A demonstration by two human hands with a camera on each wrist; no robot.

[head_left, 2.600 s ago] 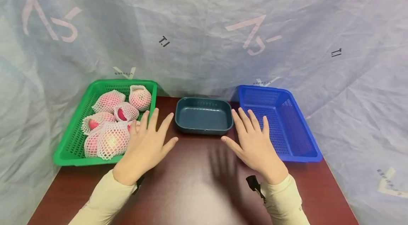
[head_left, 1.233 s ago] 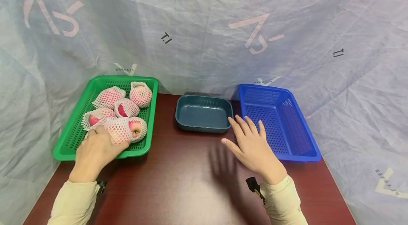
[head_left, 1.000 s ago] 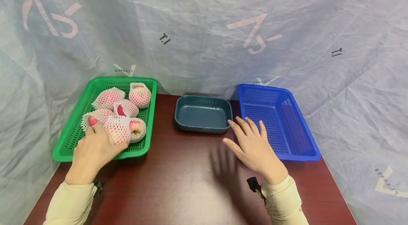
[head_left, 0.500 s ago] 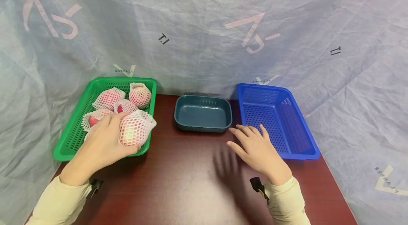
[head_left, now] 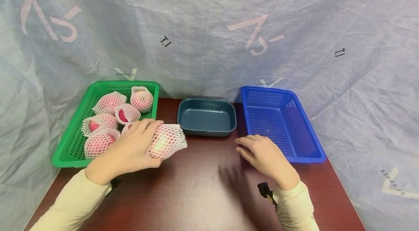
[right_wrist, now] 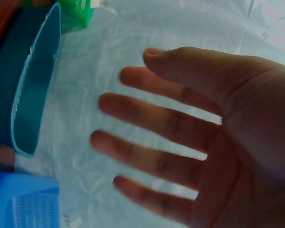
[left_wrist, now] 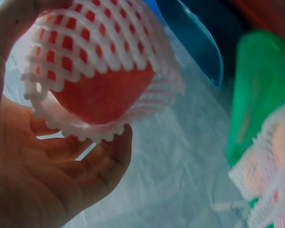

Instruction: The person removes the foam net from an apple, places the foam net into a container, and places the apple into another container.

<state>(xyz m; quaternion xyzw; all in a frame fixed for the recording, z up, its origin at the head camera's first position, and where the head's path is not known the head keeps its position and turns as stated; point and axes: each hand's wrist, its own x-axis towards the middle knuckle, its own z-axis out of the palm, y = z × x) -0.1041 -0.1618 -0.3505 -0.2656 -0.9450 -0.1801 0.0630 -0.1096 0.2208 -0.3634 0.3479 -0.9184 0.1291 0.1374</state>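
My left hand (head_left: 131, 151) grips an apple (head_left: 164, 142) in a white foam net, held up to the right of the green basket (head_left: 62, 151). In the left wrist view the net is open on one side and the apple's red skin (left_wrist: 104, 95) shows, with fingers and thumb around it. Several more net-wrapped apples (head_left: 109, 102) lie in the green basket. My right hand (head_left: 266, 156) holds nothing; it hovers over the table by the blue basket's (head_left: 314, 140) near left corner. Its fingers are spread and relaxed in the right wrist view.
Between the two baskets stands a dark teal tray (head_left: 207, 132) with nothing in it. The blue basket on the right is bare inside. A reddish-brown table (head_left: 196, 194) carries everything, and a grey cloth (head_left: 203, 34) hangs behind it.
My left hand went from hovering open to grasping a netted apple in the green basket, then lifted it and carried it right. My right hand has lowered slightly, its fingers less stretched.
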